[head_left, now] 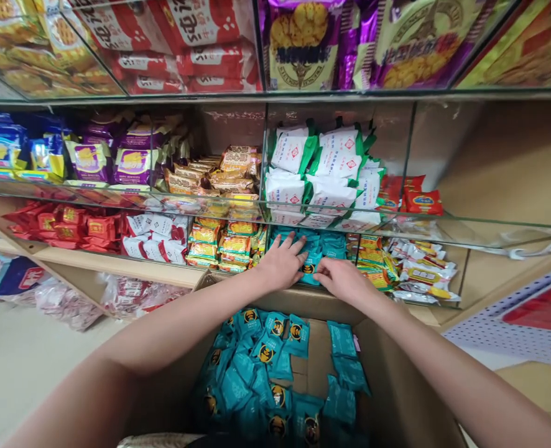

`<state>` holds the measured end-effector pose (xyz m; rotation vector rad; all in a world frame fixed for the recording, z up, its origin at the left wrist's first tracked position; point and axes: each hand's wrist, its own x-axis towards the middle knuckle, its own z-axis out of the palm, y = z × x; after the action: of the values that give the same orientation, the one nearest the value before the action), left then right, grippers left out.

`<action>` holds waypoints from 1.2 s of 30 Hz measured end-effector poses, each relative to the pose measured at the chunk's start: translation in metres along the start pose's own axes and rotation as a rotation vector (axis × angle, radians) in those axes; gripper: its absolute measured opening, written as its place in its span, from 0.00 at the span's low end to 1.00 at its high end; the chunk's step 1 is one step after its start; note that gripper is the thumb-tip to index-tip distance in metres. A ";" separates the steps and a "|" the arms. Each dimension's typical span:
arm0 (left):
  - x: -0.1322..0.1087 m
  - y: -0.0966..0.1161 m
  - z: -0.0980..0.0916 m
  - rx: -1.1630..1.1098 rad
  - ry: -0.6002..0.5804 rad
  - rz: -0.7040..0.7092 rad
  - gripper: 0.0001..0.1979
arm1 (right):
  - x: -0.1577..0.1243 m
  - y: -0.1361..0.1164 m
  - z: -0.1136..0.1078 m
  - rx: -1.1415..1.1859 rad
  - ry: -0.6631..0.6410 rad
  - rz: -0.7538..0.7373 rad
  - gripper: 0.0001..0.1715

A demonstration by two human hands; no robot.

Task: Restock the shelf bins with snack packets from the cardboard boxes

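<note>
My left hand (281, 261) lies over the teal snack packets (334, 244) in a lower shelf compartment, its fingers spread and pressing on them. My right hand (343, 279) is beside it, with fingers curled and fingertips closed at the edge of a teal packet with a black-and-yellow emblem (309, 267). Its thumb is mostly hidden. Below my arms, an open cardboard box (382, 354) holds many more teal packets (240, 379), heaped at the left and front. Part of the box bottom shows among them.
Glass dividers separate yellow-green packets (235, 246) on the left from silvery-white packets (427, 270) farther right. A glass shelf edge (397, 223) runs just above my hands. White-and-green packets (336, 155) stand above it. Bagged goods (65, 298) lie low at the left.
</note>
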<state>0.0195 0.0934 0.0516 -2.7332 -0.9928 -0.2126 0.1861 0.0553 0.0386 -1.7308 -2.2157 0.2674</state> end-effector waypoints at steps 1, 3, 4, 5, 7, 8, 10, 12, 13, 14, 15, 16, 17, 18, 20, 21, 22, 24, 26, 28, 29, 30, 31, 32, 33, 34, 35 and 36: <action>-0.010 0.001 -0.005 -0.037 0.043 0.048 0.18 | -0.010 -0.004 -0.005 0.004 0.019 -0.017 0.07; -0.033 0.007 -0.011 -0.140 0.074 0.186 0.14 | -0.031 -0.014 -0.007 0.087 -0.073 -0.076 0.09; -0.044 0.010 -0.010 -0.192 0.054 0.274 0.13 | -0.040 -0.020 -0.004 0.132 -0.188 -0.109 0.10; -0.054 0.015 -0.006 -0.235 0.016 0.360 0.12 | -0.048 -0.026 0.003 0.149 -0.322 -0.151 0.10; -0.071 0.024 0.010 -0.257 -0.084 0.481 0.09 | -0.058 -0.035 0.028 0.103 -0.561 -0.194 0.08; -0.077 0.029 0.021 -0.252 -0.147 0.508 0.08 | -0.059 -0.037 0.044 0.058 -0.656 -0.181 0.12; -0.086 0.035 0.043 -0.233 -0.294 0.494 0.06 | -0.057 -0.037 0.079 -0.031 -0.734 -0.113 0.29; -0.092 0.037 0.060 -0.195 -0.426 0.403 0.08 | -0.053 -0.032 0.110 -0.105 -0.707 -0.063 0.44; -0.095 0.037 0.065 -0.165 -0.499 0.352 0.10 | -0.052 -0.028 0.122 -0.123 -0.707 -0.055 0.49; -0.097 0.036 0.068 -0.147 -0.571 0.309 0.12 | -0.051 -0.025 0.131 -0.146 -0.702 -0.054 0.51; -0.099 0.036 0.069 -0.145 -0.640 0.283 0.14 | -0.051 -0.023 0.138 -0.171 -0.689 -0.063 0.50; -0.099 0.035 0.069 -0.161 -0.698 0.272 0.16 | -0.053 -0.021 0.142 -0.188 -0.676 -0.084 0.47; -0.099 0.034 0.067 -0.195 -0.735 0.271 0.17 | -0.054 -0.021 0.144 -0.205 -0.665 -0.107 0.44; -0.099 0.033 0.065 -0.239 -0.747 0.267 0.19 | -0.056 -0.021 0.145 -0.218 -0.654 -0.132 0.41; -0.096 0.030 0.061 -0.318 -0.720 0.249 0.22 | -0.058 -0.025 0.143 -0.230 -0.634 -0.170 0.35; -0.094 0.028 0.059 -0.348 -0.694 0.239 0.22 | -0.058 -0.027 0.141 -0.226 -0.621 -0.169 0.33; -0.093 0.026 0.057 -0.373 -0.670 0.228 0.23 | -0.057 -0.029 0.139 -0.213 -0.603 -0.158 0.32; -0.091 0.020 0.051 -0.396 -0.628 0.186 0.22 | -0.052 -0.033 0.131 -0.171 -0.568 -0.125 0.29; -0.091 0.013 0.044 -0.405 -0.596 0.115 0.21 | -0.046 -0.035 0.120 -0.134 -0.558 -0.098 0.25; -0.091 0.008 0.036 -0.449 -0.563 0.041 0.22 | -0.040 -0.035 0.104 -0.121 -0.548 -0.097 0.18; -0.090 0.005 0.033 -0.500 -0.541 0.010 0.24 | -0.037 -0.035 0.095 -0.117 -0.537 -0.101 0.15; -0.090 0.004 0.029 -0.576 -0.514 -0.016 0.25 | -0.035 -0.035 0.086 -0.098 -0.517 -0.112 0.14; -0.090 0.003 0.026 -0.676 -0.479 -0.034 0.27 | -0.034 -0.035 0.076 -0.054 -0.491 -0.125 0.14; -0.089 0.002 0.023 -0.795 -0.435 -0.042 0.27 | -0.034 -0.035 0.067 0.021 -0.460 -0.138 0.15; -0.087 0.002 0.021 -0.922 -0.387 -0.043 0.27 | -0.034 -0.035 0.058 0.127 -0.424 -0.146 0.15; -0.086 0.003 0.019 -1.046 -0.341 -0.039 0.26 | -0.034 -0.035 0.050 0.242 -0.389 -0.147 0.15; -0.084 0.003 0.018 -1.152 -0.306 -0.037 0.25 | -0.035 -0.035 0.044 0.359 -0.361 -0.140 0.14; -0.083 0.003 0.017 -1.235 -0.285 -0.041 0.24 | -0.035 -0.034 0.038 0.466 -0.346 -0.120 0.14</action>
<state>-0.0406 0.0447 0.0177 -3.9260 -1.2637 -0.6322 0.1488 0.0144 0.0096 -1.3708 -2.2302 1.0296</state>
